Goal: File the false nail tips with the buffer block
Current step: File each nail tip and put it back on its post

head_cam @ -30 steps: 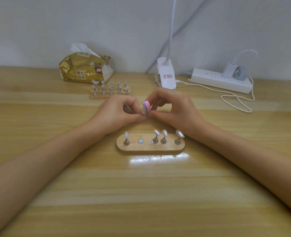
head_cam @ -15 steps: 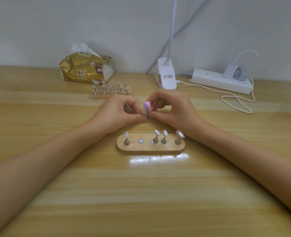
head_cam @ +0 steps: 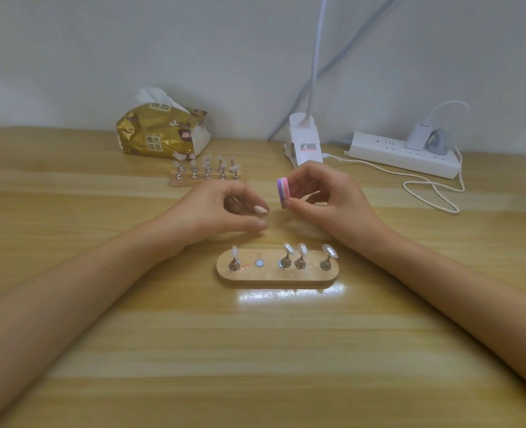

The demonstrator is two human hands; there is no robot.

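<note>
Four mounted tips stand on the wooden holder on the bench — my right hand pinches the buffer block, my left hand pinches one false nail tip, just apart. Filing step, I judge — next, meet block and tip lightly.

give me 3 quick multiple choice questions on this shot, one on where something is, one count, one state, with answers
1. Where is the buffer block?
A) in the right hand's grip
B) lying flat, let go
C) out of view

2. How many stands are on the near wooden holder?
A) two
B) four
C) six

3. The block and the nail tip that the left hand pinches are:
A) pressed together
B) apart
C) stacked

Answers:
1 A, the right hand's fingers and thumb pinch the block.
2 B, four stands rise from the holder, with one spot bare.
3 B, a clear gap shows between the block and the nail tip.
</note>
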